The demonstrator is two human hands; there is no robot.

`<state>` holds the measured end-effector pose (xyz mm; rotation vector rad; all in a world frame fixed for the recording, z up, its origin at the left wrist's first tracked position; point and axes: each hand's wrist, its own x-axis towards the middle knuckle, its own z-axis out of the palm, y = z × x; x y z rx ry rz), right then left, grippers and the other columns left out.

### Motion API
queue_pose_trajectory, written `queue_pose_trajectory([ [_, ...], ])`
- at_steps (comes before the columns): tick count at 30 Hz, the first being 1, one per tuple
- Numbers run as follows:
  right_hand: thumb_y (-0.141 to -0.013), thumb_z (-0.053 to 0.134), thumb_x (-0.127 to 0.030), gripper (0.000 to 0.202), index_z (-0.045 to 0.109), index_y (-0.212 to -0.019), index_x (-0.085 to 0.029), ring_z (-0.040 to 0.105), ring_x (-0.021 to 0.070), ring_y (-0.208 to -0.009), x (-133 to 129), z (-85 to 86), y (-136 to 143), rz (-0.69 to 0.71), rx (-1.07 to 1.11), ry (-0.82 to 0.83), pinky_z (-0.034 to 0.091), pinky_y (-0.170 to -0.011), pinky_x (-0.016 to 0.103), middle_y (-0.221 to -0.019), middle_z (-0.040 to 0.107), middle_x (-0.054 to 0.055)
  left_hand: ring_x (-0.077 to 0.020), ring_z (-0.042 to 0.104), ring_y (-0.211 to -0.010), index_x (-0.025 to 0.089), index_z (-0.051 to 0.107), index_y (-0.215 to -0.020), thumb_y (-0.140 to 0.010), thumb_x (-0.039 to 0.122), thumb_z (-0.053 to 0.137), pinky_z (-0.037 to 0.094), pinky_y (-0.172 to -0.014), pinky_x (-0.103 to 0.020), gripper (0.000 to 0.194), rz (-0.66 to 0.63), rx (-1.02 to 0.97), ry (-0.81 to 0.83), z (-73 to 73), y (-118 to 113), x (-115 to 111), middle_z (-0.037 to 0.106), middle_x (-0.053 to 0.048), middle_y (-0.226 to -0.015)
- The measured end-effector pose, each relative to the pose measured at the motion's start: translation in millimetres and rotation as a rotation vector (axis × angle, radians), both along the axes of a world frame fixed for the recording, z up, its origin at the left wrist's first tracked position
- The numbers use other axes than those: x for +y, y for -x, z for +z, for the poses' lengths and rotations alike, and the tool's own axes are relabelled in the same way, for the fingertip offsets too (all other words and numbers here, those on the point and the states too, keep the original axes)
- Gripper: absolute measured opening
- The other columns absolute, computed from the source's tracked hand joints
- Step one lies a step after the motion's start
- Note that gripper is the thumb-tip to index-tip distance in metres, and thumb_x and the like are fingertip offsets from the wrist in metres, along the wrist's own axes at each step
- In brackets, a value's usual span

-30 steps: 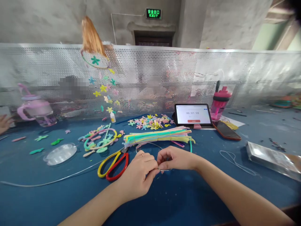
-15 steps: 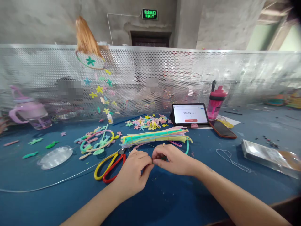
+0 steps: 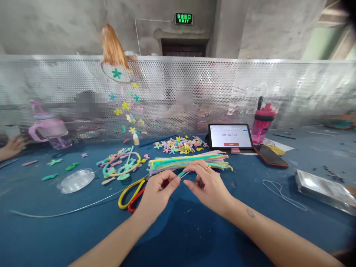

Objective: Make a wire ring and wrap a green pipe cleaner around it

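Observation:
My left hand (image 3: 160, 193) pinches a thin strand with a small teal piece (image 3: 181, 173) on it, in front of the bundle of pastel fuzzy stems (image 3: 189, 161). Close by on the right, my right hand (image 3: 207, 183) has its thumb apart from the bent fingers, and the strand's end reaches toward those fingers. Partly behind my left hand lie pliers with yellow and red handles (image 3: 130, 193). Left of the bundle is a pastel ring (image 3: 139, 159) among fuzzy shapes. A pale wire runs leftward over the blue table.
A tablet (image 3: 230, 137) showing a timer, a phone (image 3: 271, 155) and a pink bottle (image 3: 263, 124) stand or lie at right. A clear box (image 3: 324, 189) is far right. At left are a pink jug (image 3: 51, 129) and a clear dish (image 3: 76, 181). Another person's hand (image 3: 13, 146) shows at the left edge.
My hands have moved apart a little, and the teal piece now shows between them. The view has shifted left, and another person's hand shows more at the left edge.

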<state>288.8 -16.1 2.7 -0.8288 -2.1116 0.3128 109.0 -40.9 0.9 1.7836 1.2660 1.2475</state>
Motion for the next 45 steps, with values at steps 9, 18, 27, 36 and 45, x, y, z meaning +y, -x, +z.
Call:
queue_pose_trajectory([
  [9,-0.085,0.054,-0.026,0.013,0.052,-0.097,-0.022,0.041,0.0068,-0.053,1.8,-1.1,2.9,0.003,-0.006,-0.037,0.042,-0.054,0.024,-0.096,0.045,0.003,-0.0102,0.034,-0.057,0.016,0.051,-0.065,-0.083,0.04,0.053,0.029,-0.052,-0.022,0.03,-0.011,-0.084,0.04,-3.9,-0.7,-1.3,0.04,0.003,-0.06],
  [18,-0.085,0.056,-0.024,0.008,0.054,-0.093,-0.023,0.038,0.0051,-0.049,-2.7,-5.1,5.6,0.015,0.016,-0.116,0.039,-0.051,0.022,-0.095,0.05,0.002,-0.0105,0.039,-0.058,0.016,0.05,-0.069,-0.088,0.03,0.047,0.031,-0.053,-0.022,0.024,0.016,0.198,-0.229,3.2,3.5,-6.8,0.043,0.002,-0.062],
  [27,-0.085,0.056,-0.019,0.004,0.056,-0.086,-0.022,0.052,0.0106,-0.06,-3.5,-3.4,7.9,0.057,0.149,-0.233,0.043,-0.056,0.021,-0.076,0.059,0.001,-0.0127,0.043,-0.064,0.018,0.05,-0.079,-0.093,0.026,0.038,0.035,-0.059,-0.023,0.019,-0.072,0.293,-0.317,8.6,2.4,-16.7,0.049,0.0,-0.071],
  [36,-0.086,0.051,-0.011,0.021,0.063,-0.096,-0.024,0.061,0.0111,-0.07,-7.6,-4.5,3.3,0.069,0.099,-0.406,0.049,-0.063,0.021,-0.082,0.062,0.003,-0.0109,0.043,-0.061,0.017,0.049,-0.074,-0.091,0.023,0.041,0.033,-0.057,-0.022,0.02,-0.083,0.283,-0.343,13.1,2.0,-22.6,0.048,0.001,-0.067],
  [45,-0.084,0.052,-0.01,0.023,0.065,-0.098,-0.022,0.065,0.0149,-0.07,-8.6,4.6,-7.9,0.019,-0.157,-0.747,0.051,-0.063,0.025,-0.087,0.069,0.005,-0.0094,0.039,-0.058,0.016,0.048,-0.068,-0.09,0.025,0.044,0.031,-0.054,-0.02,0.024,-0.099,0.179,-0.23,18.4,1.0,-25.2,0.046,0.003,-0.062],
])
